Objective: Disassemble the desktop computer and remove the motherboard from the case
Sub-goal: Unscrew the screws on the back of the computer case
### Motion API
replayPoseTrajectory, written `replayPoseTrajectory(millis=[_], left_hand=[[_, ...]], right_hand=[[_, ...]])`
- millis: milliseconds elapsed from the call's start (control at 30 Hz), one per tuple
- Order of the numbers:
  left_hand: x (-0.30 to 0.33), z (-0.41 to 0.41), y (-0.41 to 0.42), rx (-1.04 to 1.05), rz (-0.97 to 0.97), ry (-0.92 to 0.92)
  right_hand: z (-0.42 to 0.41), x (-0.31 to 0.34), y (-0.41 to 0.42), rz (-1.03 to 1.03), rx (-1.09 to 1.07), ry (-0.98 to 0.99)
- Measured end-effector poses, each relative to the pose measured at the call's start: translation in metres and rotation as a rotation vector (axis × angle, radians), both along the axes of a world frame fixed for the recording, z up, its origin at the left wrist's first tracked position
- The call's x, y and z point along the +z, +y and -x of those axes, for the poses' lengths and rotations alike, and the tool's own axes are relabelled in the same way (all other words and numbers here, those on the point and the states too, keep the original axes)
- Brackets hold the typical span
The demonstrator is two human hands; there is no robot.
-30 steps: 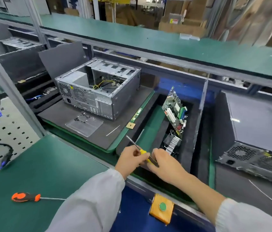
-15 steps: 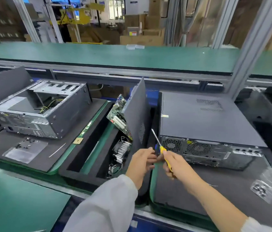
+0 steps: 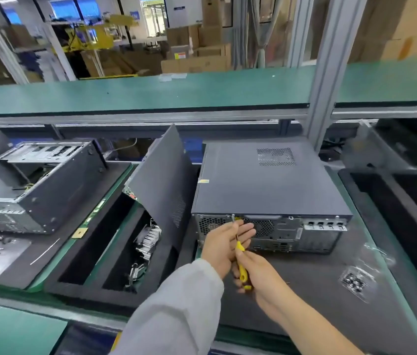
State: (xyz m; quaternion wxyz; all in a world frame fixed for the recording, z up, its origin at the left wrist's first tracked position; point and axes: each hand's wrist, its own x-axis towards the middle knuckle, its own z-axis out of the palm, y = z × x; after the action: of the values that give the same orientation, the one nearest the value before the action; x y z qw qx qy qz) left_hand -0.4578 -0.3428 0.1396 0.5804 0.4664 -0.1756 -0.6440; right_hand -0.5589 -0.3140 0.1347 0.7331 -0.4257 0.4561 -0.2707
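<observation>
Since half a second ago your view has swung further right and closer, so the closed desktop computer point(image 3: 271, 185) now sits square in front of you on the dark mat point(image 3: 317, 290) of the worktop point(image 3: 48, 329), and the screwdriver point(image 3: 240, 262) has gone from hovering short of it to having its tip up at the rear panel's top edge.

Your right hand point(image 3: 261, 278) is wrapped around the yellow handle, low and behind, which looks like a grip for turning. Your left hand point(image 3: 225, 242) has its fingers extended beside the shaft, apparently steadying it so the tip stays on what seems to be a cover screw near the fan grille. The case lies on its side with the rear toward you, which puts the cover screws within easy reach. Its lid is on, so the motherboard inside is not yet exposed.

A loose side panel point(image 3: 164, 180) leans upright in the foam tray point(image 3: 94, 252) to the left, out of the way, beside a heatsink point(image 3: 148, 239). An opened case point(image 3: 35, 185) stands further left. A clear bag of screws point(image 3: 356, 281) lies to your right, handy for the next ones.

One small yellow sticker on the lid's left edge is too blurred to read, and no brand is legible.
</observation>
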Motion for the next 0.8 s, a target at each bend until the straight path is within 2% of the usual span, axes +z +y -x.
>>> replayPoseTrajectory(millis=[267, 800], left_hand=[[-0.005, -0.006, -0.007, -0.007, 0.033, -0.171], [-0.013, -0.014, -0.013, -0.086, 0.129, -0.365]], right_hand=[[-0.004, 0.003, 0.000, -0.179, -0.093, -0.102], [0.003, 0.003, -0.004, -0.188, -0.084, -0.202]])
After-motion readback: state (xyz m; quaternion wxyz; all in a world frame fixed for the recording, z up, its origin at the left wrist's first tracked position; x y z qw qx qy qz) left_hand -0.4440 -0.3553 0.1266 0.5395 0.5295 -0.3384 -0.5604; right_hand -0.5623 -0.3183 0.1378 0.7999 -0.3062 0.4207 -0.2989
